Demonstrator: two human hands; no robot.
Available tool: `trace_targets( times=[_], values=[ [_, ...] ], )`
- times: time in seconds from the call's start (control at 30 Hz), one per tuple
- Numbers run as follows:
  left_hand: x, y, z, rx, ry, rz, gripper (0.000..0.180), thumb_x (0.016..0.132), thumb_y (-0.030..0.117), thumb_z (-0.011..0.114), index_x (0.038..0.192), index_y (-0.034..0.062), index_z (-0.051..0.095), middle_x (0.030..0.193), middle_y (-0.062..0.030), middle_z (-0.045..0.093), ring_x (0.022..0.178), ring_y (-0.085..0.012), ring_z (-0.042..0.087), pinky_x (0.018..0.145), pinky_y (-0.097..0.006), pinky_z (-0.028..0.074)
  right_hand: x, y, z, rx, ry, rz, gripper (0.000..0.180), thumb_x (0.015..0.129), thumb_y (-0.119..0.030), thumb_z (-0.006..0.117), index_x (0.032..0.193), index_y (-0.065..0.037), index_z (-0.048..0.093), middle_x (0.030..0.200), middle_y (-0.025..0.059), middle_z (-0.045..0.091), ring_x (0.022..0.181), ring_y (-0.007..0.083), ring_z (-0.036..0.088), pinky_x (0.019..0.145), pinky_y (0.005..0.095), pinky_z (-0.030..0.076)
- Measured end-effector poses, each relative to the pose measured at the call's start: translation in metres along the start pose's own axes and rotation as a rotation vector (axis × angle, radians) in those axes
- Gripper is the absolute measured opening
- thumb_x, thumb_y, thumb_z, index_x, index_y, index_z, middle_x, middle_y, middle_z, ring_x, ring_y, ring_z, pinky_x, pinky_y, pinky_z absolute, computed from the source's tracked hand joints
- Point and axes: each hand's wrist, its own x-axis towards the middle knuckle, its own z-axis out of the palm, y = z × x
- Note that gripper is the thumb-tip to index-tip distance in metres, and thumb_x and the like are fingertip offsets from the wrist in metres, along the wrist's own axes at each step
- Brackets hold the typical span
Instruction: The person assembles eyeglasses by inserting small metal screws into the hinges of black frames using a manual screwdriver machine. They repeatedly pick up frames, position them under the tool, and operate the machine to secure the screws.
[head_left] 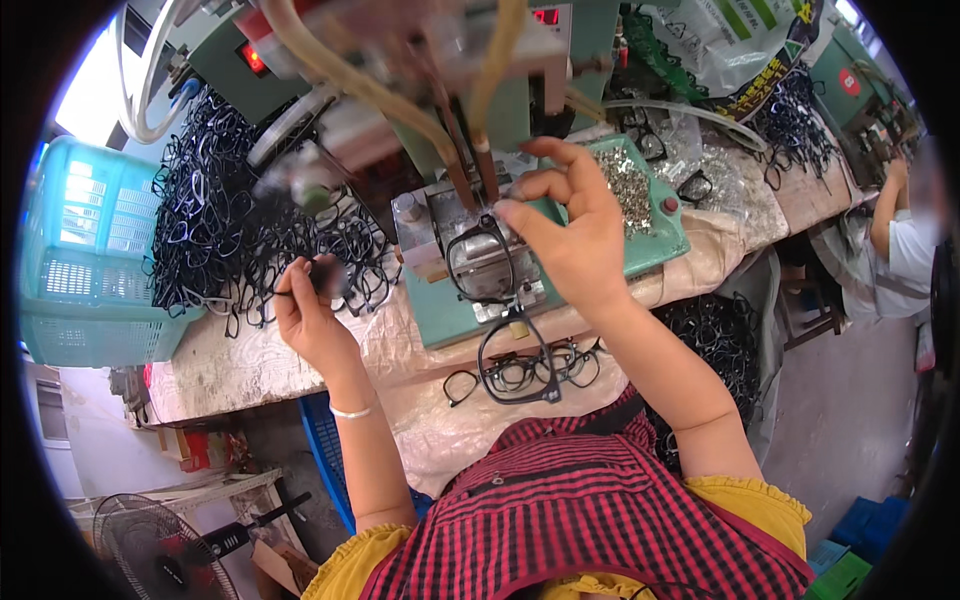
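A black glasses frame (482,300) stands on end against the metal fixture of the bench machine (440,235), with one rim above the other. Two copper-coloured electrode tips (478,185) come down at its upper end. Right beside those tips is my right hand (580,230), thumb and fingers pinched; anything small between them is hidden. My left hand (308,310) is closed on a dark, partly smeared piece that looks like a black glasses frame (322,270), in front of the heaped frames. Several black frames (525,370) lie on the sheet near my apron.
A big pile of black frames (210,190) covers the bench's left, beside turquoise baskets (90,320). Small metal parts fill a green tray (655,240) at right. Hoses (350,75) hang overhead. A fan (165,550) stands lower left. At far right another person (900,240) sits.
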Motion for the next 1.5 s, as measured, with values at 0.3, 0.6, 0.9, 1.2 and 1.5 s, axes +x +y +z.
trace_targets(
  times=[0.3,0.6,0.9,1.2,1.5],
  values=[
    [0.013,0.114,0.091,-0.139,-0.587,0.498,0.021,0.104,0.013,0.050,0.109,-0.0046,0.061,0.102,-0.0251,0.069,0.095,-0.0395,0.070,0.084,-0.050,0.060,-0.013,-0.035,0.007,0.076,-0.124,0.059,0.058,0.084,0.001,0.069,0.137,0.002,0.046,0.102,0.0063,0.069,0.103,0.0126,0.061,0.098,0.0279,0.044],
    [-0.041,0.087,0.100,0.237,-1.033,0.868,0.018,0.079,0.014,0.077,0.096,0.0094,0.076,0.101,-0.0070,0.076,0.083,-0.0223,0.069,0.086,-0.044,0.054,-0.003,0.057,-0.128,-0.511,0.223,0.013,0.044,0.085,-0.002,0.066,0.129,-0.004,0.060,0.122,0.0101,0.065,0.111,0.0207,0.062,0.097,0.0324,0.047],
    [-0.065,0.069,0.086,0.161,-0.862,0.705,0.019,0.081,0.012,0.078,0.100,0.0116,0.076,0.111,-0.0071,0.075,0.098,-0.0270,0.070,0.100,-0.047,0.049,-0.017,0.058,-0.104,-1.233,0.063,-0.212,0.023,0.079,-0.016,0.076,0.099,-0.006,0.071,0.092,0.0121,0.068,0.093,0.0339,0.060,0.083,0.0440,0.048],
    [-0.016,-0.008,0.050,0.897,-0.304,0.305,0.101,0.074,0.013,0.082,0.154,-0.0002,0.022,0.155,-0.0241,0.033,0.143,-0.0399,0.030,0.117,-0.049,0.023,-0.003,0.059,-0.083,-1.092,0.074,-0.300,0.011,0.080,-0.008,0.075,0.084,-0.005,0.066,0.084,0.0075,0.066,0.085,0.0313,0.059,0.080,0.0416,0.047],
    [0.094,0.053,0.011,0.985,0.071,0.797,0.029,0.084,0.013,0.075,0.112,0.0071,0.067,0.112,-0.0072,0.068,0.105,-0.0260,0.060,0.092,-0.036,0.046,0.000,0.077,-0.098,-0.589,0.207,-0.030,0.014,0.092,-0.008,0.068,0.104,-0.001,0.071,0.093,0.0074,0.072,0.086,0.0137,0.065,0.079,0.0274,0.050]
  ],
)
